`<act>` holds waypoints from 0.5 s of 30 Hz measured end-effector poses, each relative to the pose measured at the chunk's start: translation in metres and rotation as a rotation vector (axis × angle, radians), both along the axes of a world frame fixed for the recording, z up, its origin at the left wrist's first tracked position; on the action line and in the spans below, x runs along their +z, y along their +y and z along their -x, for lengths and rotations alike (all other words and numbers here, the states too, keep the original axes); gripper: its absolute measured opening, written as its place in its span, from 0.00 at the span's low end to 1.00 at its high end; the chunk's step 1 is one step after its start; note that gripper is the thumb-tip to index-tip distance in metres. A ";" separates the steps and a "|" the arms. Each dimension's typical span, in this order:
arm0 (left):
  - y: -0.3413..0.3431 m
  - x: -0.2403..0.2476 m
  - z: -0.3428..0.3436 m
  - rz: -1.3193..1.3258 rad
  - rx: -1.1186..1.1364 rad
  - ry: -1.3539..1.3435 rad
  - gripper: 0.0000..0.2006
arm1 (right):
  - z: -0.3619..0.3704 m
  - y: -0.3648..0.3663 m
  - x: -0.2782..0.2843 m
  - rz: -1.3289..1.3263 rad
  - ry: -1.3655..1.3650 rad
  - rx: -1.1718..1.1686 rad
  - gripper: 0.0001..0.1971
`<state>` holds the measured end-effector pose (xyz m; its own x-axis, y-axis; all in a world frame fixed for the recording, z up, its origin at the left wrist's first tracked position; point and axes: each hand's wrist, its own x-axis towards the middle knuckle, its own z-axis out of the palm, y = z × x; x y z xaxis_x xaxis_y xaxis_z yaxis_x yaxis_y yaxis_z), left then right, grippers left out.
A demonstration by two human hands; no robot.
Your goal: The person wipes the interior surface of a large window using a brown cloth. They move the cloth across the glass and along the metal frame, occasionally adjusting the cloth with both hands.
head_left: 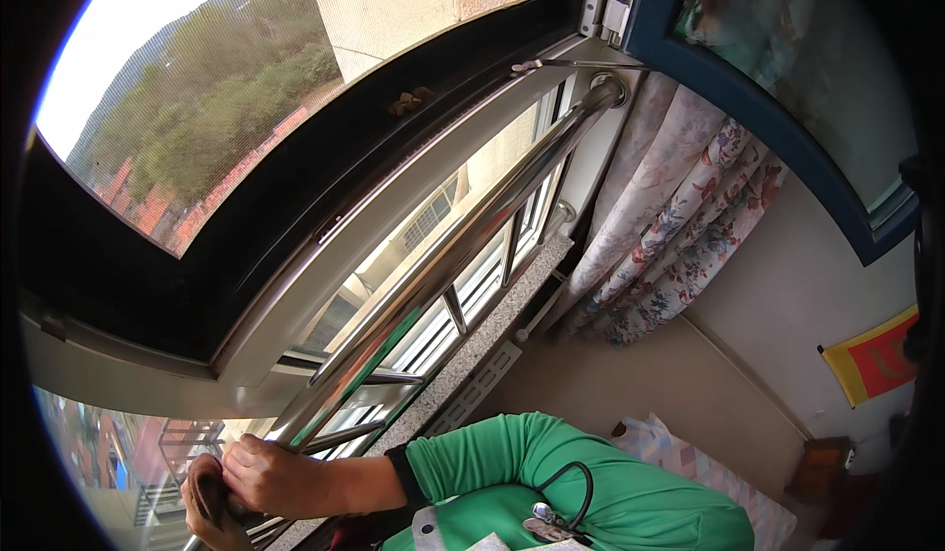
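Observation:
At the lower left, my right hand (258, 474) reaches across in a green sleeve (482, 453), its fingers closed on a brown cloth (206, 487). My left hand (210, 531) is below it, with fingers bent around the same bunched cloth; part of that hand is hidden by the cloth and the lower edge. Both hands are next to the near end of a shiny metal railing (463, 243) that runs along the window. The cloth hides the spot beneath it.
A dark window frame (295, 226) with an insect screen (226, 79) fills the upper left. An open blue-framed sash (778, 108) swings in at the upper right. Flowered curtains (679, 216) hang beyond the railing, above a speckled stone sill (507, 302). A red and yellow banner (871, 359) is on the wall.

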<state>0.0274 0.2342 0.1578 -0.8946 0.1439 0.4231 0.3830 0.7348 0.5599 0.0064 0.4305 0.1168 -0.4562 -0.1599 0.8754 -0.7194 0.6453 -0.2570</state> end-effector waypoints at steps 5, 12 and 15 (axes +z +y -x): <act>0.014 0.006 0.000 0.016 0.014 0.083 0.17 | 0.001 0.004 0.003 0.013 0.014 0.007 0.11; 0.021 0.010 -0.003 0.023 0.130 0.124 0.14 | 0.000 0.019 0.014 -0.064 0.035 0.034 0.11; 0.021 0.011 -0.005 0.074 0.113 0.158 0.16 | -0.001 0.022 0.018 -0.085 0.023 0.029 0.11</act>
